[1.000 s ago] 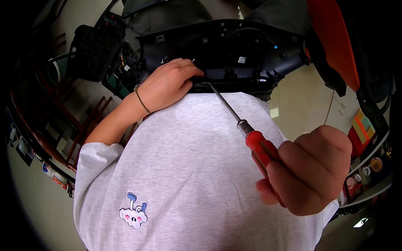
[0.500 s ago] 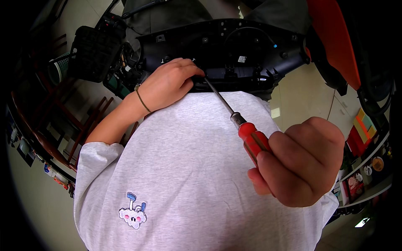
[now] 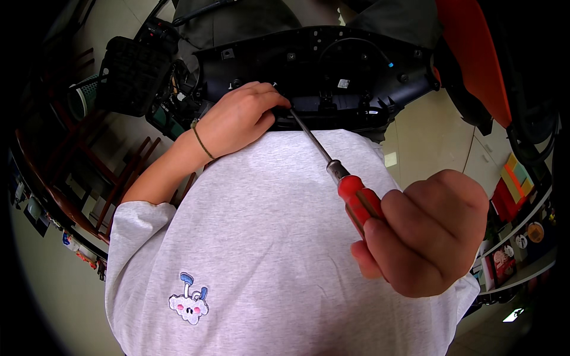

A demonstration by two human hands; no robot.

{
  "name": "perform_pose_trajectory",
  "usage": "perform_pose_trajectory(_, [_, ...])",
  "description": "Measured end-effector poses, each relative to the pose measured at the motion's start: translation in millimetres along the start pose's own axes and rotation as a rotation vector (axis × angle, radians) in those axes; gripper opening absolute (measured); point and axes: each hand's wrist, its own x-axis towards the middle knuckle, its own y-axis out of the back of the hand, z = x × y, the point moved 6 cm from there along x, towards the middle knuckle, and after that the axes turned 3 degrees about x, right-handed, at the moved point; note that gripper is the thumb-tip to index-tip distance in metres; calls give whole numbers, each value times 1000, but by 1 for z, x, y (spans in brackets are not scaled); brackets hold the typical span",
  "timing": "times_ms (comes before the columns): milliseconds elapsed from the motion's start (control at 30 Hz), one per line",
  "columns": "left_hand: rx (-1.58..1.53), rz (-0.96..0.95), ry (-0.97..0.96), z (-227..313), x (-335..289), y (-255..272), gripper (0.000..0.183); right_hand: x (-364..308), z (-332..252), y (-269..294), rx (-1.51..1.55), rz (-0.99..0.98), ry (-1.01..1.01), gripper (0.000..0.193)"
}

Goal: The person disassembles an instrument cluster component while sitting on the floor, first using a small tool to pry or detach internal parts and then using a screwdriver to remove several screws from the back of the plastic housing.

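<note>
clock read from the centre of view, 12 at the top edge.

right hand (image 3: 439, 234): between 3 and 4 o'clock. fingers curled closed around the red handle of a screwdriver (image 3: 337, 171); grip is firm-looking, knuckles toward the camera. shaft runs from the handle toward 11 o'clock, passing over the light grey shirt (image 3: 267, 225); tip is near 12 o'clock, at the near edge of the black panel (image 3: 380, 77), right by the left fingertips.

left hand (image 3: 243, 113): 11 o'clock, back of hand up, fingers bent, laid on the near edge of the panel. the fingertips meet the end of the shaft; what lies beneath them is hidden, so cannot tell whether anything is pinched there. thin cord bracelet (image 3: 200, 142) around this wrist.

panel: wide, curved, hollow side up, spanning about 11 to 2 o'clock. on it: white label (image 3: 343, 83) at 1 o'clock; thin cable with blue tip (image 3: 390, 64) between 1 and 2; small pale pin (image 3: 275, 85) standing just beyond the left hand.

surroundings: orange panel (image 3: 475, 59) at 2 o'clock; black blocky part (image 3: 133, 74) at 10; green basket (image 3: 86, 98) between 9 and 10, partly hidden; embroidered cloud patch (image 3: 189, 305) on the shirt, 7 o'clock.
</note>
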Motion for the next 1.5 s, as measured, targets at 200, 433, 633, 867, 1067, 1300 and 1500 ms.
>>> perform_pose_trajectory(200, [-11, -15, 15, 0, 0, 1, 36, 1, 0, -2, -5, 12, -4, 21])
perform_pose_trajectory(433, [-10, -9, 12, 1, 0, 0, 36, 2, 1, -1, 4, 20, 12, 18])
perform_pose_trajectory(633, [-8, -15, 17, 0, 0, 0, 36, 5, 4, -2, 16, 27, 35, 22])
perform_pose_trajectory(867, [0, -22, 15, 0, 1, -1, 36, 8, 3, -10, -88, 29, -15, 24])
perform_pose_trajectory(1067, [-15, -25, 21, 2, 0, 2, 36, 17, -7, -1, -136, -213, -62, 21])
perform_pose_trajectory(1300, [-20, 3, -3, -1, 1, -2, 34, 13, 3, -3, -102, -206, -66, 29])
perform_pose_trajectory(1500, [-29, 10, -15, 1, 2, 0, 35, 11, 4, 2, -154, -181, -43, 37])
